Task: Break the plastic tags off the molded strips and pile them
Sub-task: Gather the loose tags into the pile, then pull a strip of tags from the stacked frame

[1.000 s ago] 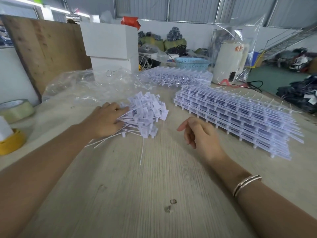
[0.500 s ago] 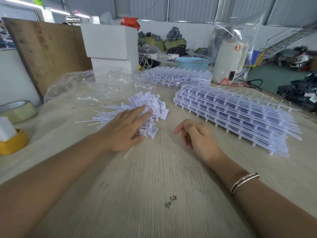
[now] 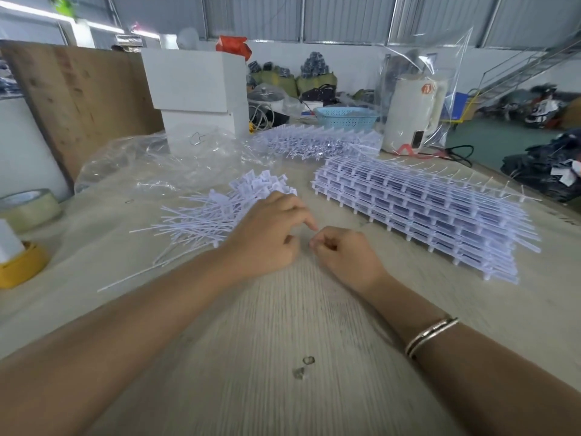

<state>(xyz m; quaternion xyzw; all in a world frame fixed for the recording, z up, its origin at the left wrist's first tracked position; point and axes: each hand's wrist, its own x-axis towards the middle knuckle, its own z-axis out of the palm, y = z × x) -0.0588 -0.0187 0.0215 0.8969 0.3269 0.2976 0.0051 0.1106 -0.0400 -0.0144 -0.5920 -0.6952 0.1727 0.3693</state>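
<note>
A pile of loose white plastic tags (image 3: 217, 212) lies on the wooden table (image 3: 283, 341), their thin stems pointing left. My left hand (image 3: 267, 237) rests over the pile's near right edge, fingers loosely bent and the index finger stretched toward my right hand. My right hand (image 3: 342, 254), bracelet on its wrist, sits just right of it on the table with fingers curled in; nothing shows between them. A tall stack of molded tag strips (image 3: 424, 212) lies to the right. Another stack of strips (image 3: 314, 141) lies farther back.
Crumpled clear plastic bag (image 3: 151, 162) sits behind the pile. A tape roll (image 3: 28, 206) and yellow dispenser (image 3: 19, 265) are at the left edge. White boxes (image 3: 195, 89), a blue basket (image 3: 345, 116) and a bagged white kettle (image 3: 412, 114) stand at the back. Two small scraps (image 3: 303, 366) lie near me.
My left hand slid from the pile's left side across it to its near right edge, meeting my right hand. My right hand's fingers curled tighter. The tag stems now fan out left.
</note>
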